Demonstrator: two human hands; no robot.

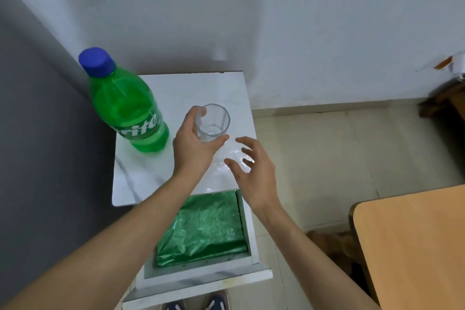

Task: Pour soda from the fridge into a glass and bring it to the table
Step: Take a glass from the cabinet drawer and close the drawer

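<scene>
Two bare hands reach over a small white cabinet that stands against a pale wall, with a grey surface running along its left side. At the far left of the white tabletop (130, 184) stands a green soda bottle (127, 106), upright, its blue cap (97, 61) still screwed on and part of a white label facing the camera. Just to the right of the bottle, apart from it, a clear empty glass (214, 122) stands upright near the middle of the tabletop. Around its left and near side the left hand (195, 145) has its grip closed on the glass, fingertips at the far rim and thumb (217, 140) pressed against the lower wall. To the right, the right hand (254, 167) hovers near the glass without touching it, its grip apart, fingers spread and curled above the tabletop's right edge and holding nothing. Below the hands an open drawer (249, 234) juts out from the cabinet front, lined with crinkled green plastic (203, 224). Dark blue shoes (216, 303) peek out at the bottom edge. Further right lies a pale tiled floor (327, 148), and at the lower right corner the edge of a light wooden table (412, 246) shows, well apart from the glass.
</scene>
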